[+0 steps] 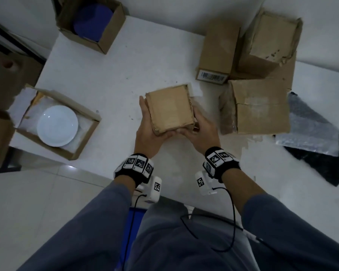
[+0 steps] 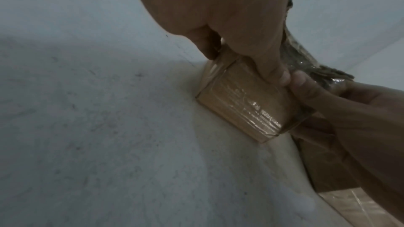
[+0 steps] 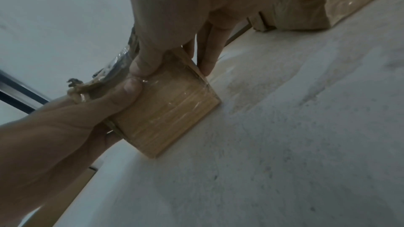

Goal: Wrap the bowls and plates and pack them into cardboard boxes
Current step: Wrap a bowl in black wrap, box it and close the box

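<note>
A small closed cardboard box (image 1: 170,108), wrapped in clear tape, is at the middle of the white table (image 1: 110,75). Both hands grip it. My left hand (image 1: 150,122) holds its left side with the thumb on the near face. My right hand (image 1: 201,128) holds its right side, thumb next to the left thumb. In the left wrist view the box (image 2: 240,106) stands with its lower edge at the table top. The right wrist view shows the same box (image 3: 170,115) from the other side. A white plate (image 1: 57,126) lies in an open box (image 1: 86,137) at the left.
An open box (image 1: 108,32) at the far left corner holds something blue (image 1: 92,20). Three more cardboard boxes (image 1: 262,106) stand together at the right, close to my right hand. Bubble wrap on a dark cloth (image 1: 311,133) lies at the table's right edge.
</note>
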`<state>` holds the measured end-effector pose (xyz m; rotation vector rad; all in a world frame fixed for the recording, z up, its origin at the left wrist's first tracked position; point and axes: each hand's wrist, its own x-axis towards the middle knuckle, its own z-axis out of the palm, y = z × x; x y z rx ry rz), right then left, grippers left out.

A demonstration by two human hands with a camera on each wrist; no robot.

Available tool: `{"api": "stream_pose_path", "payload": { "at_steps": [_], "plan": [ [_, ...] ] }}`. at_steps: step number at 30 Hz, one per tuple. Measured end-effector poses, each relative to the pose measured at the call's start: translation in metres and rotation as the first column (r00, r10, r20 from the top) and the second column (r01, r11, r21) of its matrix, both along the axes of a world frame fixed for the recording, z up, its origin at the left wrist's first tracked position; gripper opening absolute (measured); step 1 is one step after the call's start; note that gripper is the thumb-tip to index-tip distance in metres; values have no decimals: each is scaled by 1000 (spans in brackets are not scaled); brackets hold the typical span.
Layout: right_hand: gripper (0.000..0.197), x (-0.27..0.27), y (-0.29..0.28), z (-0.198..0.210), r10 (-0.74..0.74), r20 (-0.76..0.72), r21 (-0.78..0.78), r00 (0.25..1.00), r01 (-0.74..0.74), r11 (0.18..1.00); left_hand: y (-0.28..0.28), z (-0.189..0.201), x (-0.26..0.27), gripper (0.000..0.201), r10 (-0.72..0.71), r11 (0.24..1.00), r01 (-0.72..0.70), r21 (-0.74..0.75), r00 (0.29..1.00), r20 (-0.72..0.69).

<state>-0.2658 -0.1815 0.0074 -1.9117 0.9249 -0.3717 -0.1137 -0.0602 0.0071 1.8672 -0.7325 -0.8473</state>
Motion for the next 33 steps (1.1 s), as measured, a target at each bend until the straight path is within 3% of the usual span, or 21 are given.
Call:
{"api": "stream_pose_path", "payload": {
  "at_steps": [3,7,10,14,18,24,29,33],
  "plan": [
    [82,-1,-1,-3,-3,6,3,1000,3,1000,1,-11,-3,138,90,996,-89,13,990,-112],
    [83,-2,-2,-2,7,-10,-33,1000,-7,999,8,-19,-1,128,-10,998,12,59,999,-38],
    [93,-3,-2,-2,47,-108,-51,993,-53,997,16,-23,-4,116,-81,984,68,166,994,73],
    [105,2,-2,1,80,-100,30,992,-77,997,15,-11,-7,107,-41,989,41,140,999,0],
    [98,7,1,5,45,-54,16,998,-45,999,12,1,-6,97,-30,993,29,114,1000,4],
    [97,4,3,2,23,-82,-36,996,-26,999,14,3,-6,94,-45,992,42,119,999,27],
    [101,3,-2,0,60,-122,-21,991,-63,998,13,-6,-10,101,-3,988,-19,153,990,142],
    [103,8,-12,4,127,-210,-21,969,-134,991,12,1,-12,97,-17,987,9,158,999,48]
  ]
}}
